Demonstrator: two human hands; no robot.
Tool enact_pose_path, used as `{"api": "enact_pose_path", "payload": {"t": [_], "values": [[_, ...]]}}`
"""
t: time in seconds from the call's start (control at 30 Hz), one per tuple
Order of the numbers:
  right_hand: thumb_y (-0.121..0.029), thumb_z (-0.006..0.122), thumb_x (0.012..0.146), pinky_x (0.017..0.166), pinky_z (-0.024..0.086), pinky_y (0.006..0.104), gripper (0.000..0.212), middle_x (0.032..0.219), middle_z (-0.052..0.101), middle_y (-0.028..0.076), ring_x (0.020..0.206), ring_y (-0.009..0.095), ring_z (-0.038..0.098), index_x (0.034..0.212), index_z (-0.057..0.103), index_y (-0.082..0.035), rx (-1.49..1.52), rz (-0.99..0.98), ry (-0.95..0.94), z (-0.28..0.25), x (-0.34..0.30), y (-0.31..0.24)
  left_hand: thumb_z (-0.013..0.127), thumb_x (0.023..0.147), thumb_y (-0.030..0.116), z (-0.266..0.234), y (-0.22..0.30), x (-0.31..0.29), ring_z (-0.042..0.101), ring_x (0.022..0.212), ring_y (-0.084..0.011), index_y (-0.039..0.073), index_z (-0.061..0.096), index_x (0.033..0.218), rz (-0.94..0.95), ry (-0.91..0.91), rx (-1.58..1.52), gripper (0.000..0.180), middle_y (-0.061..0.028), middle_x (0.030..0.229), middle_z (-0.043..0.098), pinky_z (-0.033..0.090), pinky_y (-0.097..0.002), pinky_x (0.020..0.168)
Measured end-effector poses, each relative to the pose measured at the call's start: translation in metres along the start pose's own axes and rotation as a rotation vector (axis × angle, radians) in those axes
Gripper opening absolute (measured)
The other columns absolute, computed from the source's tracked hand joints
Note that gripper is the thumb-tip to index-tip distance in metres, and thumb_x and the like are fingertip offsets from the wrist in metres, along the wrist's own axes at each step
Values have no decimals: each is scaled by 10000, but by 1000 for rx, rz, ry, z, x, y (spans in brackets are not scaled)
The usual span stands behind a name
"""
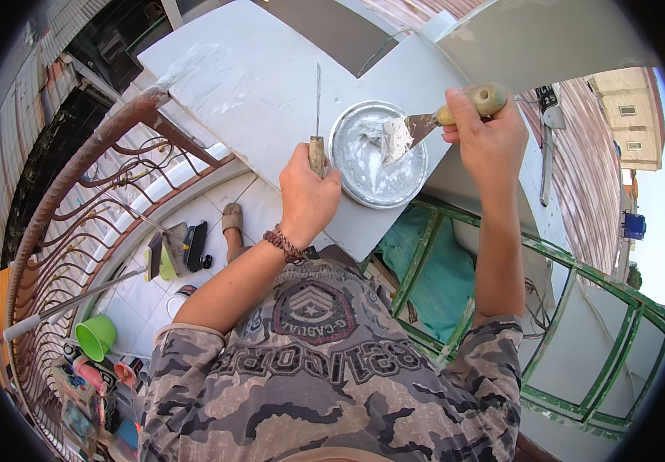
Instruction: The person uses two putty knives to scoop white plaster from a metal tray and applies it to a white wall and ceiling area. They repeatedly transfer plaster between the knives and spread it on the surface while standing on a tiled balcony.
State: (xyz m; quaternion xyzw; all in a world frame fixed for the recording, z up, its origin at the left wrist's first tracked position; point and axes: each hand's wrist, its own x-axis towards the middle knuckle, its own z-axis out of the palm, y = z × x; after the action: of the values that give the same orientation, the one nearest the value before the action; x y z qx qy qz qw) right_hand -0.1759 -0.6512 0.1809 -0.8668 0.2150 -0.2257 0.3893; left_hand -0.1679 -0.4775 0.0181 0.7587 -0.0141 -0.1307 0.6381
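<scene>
My left hand (309, 202) is closed round the wooden handle of a putty knife (317, 154), whose thin blade is seen edge-on and points away from me. A second putty knife (422, 128) is in my right hand (492, 146), gripped by its rounded wooden handle. Its blade carries a lump of white putty (396, 140) and tilts down over a round metal tin (348, 185). White and grey paste smears the inside of this tin; its depth is hard to judge. The tin stands on a pale grey board (255, 92), just right of my left hand.
On the left curves a rusty railing (105, 138), with a broom (151, 258), a black-ended tool (194, 246) and a green bucket (96, 337) near it. At right runs a green metal frame (552, 250). A long metal tool (548, 154) lies beyond my right hand.
</scene>
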Motion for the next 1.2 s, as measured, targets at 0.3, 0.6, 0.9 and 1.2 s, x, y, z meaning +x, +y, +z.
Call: {"api": "enact_pose_path", "payload": {"t": [0.3,0.6,0.9,1.2], "values": [[-225,710,803,557,524,276,303,708,680,125,545,158,651,899,597,40,-222,-75,59,28,16,6,600,733,-16,6,6,8,638,782,-394,-81,522,957,-36,-39,-77,246,-253,805,624,493,-421,731],[-237,705,838,525,534,257,313,725,683,122,538,144,658,933,600,42,-275,70,125,43,9,-14,614,726,-26,2,7,10,615,767,-398,-62,503,918,114,4,59,224,-251,809,601,477,-440,706],[-251,681,834,571,547,308,340,774,678,152,580,188,669,968,594,49,-295,164,209,53,7,-17,624,727,-14,-6,15,28,608,870,-460,-75,507,938,77,-90,19,248,-306,868,606,475,-460,768],[-229,689,827,568,532,286,328,769,684,137,579,176,667,984,598,45,-283,249,256,60,4,-24,531,732,-58,-13,16,42,569,886,-466,-77,480,944,42,-281,-31,219,-297,899,583,451,-505,798]]}}
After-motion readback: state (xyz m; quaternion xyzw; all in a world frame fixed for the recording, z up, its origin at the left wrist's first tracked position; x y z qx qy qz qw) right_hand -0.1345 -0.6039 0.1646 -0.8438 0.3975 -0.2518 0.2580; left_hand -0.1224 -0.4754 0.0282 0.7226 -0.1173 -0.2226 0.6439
